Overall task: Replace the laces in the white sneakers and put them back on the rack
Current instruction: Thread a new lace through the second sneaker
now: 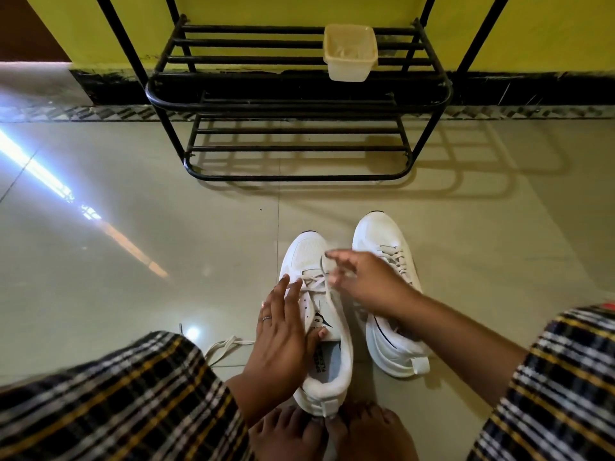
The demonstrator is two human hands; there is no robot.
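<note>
Two white sneakers stand side by side on the tiled floor, toes pointing at the rack. The left sneaker [307,254] is only partly laced near the toe. My left hand [283,331] rests flat along its left side, the thumb on the tongue. My right hand [362,281] pinches a strand of the white lace [327,287] above the eyelets; the fingers are blurred. The right sneaker [382,237] is fully laced and lies partly under my right forearm. A loose old lace [226,346] lies on the floor by my left knee.
A black metal shoe rack [299,104] stands against the yellow wall, with a cream plastic tub [350,53] on its upper shelf. My bare feet [332,430] touch the left sneaker's heel. My knees in checked cloth flank both sides.
</note>
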